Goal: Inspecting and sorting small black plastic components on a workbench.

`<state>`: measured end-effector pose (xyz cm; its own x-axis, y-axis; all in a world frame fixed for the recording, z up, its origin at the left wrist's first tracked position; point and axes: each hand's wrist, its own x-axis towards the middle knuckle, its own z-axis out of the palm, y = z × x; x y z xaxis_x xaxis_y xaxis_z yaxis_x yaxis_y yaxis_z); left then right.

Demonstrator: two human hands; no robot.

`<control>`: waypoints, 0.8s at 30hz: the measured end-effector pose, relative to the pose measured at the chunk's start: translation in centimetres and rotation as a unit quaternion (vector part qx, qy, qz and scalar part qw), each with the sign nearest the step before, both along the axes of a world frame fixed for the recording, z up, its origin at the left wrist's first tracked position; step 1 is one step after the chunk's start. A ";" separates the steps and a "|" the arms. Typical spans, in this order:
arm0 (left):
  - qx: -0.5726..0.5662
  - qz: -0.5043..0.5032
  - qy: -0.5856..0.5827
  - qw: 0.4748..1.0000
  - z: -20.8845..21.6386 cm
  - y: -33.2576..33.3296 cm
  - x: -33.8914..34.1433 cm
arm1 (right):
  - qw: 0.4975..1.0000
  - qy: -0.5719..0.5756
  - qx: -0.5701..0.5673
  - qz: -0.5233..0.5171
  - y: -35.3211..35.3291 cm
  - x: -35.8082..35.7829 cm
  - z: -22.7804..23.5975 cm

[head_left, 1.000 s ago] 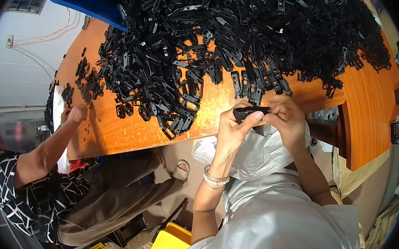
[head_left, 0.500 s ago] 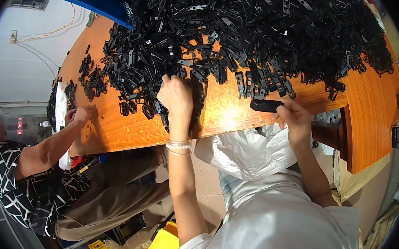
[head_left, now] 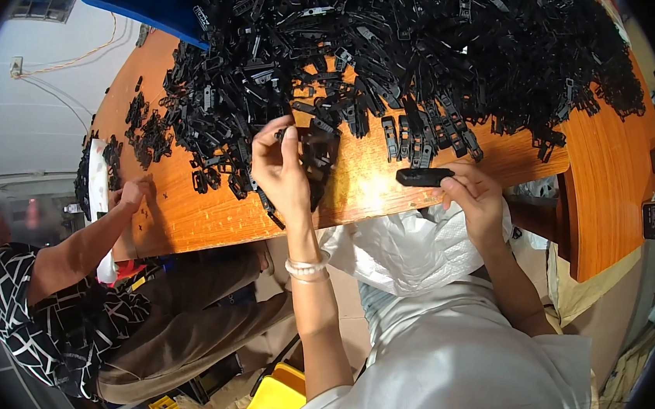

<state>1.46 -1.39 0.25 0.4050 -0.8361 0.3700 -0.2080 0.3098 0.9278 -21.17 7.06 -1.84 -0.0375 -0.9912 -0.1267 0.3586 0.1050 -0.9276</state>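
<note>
left hand (head_left: 282,169) up over the near edge of the wooden table (head_left: 188,217), thumb and fingers pinching a small black plastic clip (head_left: 296,135) out of the big black pile (head_left: 423,48). right hand (head_left: 476,195) at table edge, fingers closed around a black assembled piece (head_left: 424,176). white bag (head_left: 409,248) in lap. co-worker's hand (head_left: 133,194) rests on table at left.

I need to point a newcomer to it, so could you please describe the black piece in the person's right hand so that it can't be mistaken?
Start at the orange wooden table under the big heap of black plastic parts. Follow its near edge rightward to the person's right hand, above the white plastic bag. The solid black bar pinched there is plain and closed, apart from the heap, unlike the slotted clips nearby.
</note>
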 end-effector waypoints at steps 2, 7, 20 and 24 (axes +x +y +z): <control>0.054 -0.120 0.165 0.977 2.0 1.8 -1.7 | 0.998 0.013 -0.035 0.040 -0.2 -0.4 0.3; 0.277 -0.282 0.144 0.907 2.0 4.3 -5.1 | 0.964 0.117 -0.145 0.189 -1.1 -0.3 1.6; 0.293 -0.365 -0.078 0.880 3.3 8.1 -5.5 | 0.948 0.226 -0.215 0.069 -0.1 0.0 0.6; 0.253 -0.343 -0.162 0.890 2.8 8.5 -5.3 | 0.928 0.257 -0.266 0.045 -0.6 -0.3 1.2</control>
<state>-3.82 7.12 3.02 -0.3254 -0.9380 -0.1192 -0.4124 0.0274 0.9106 -21.49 6.48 -0.62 0.1283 -0.9105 0.3931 -0.1344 -0.4087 -0.9027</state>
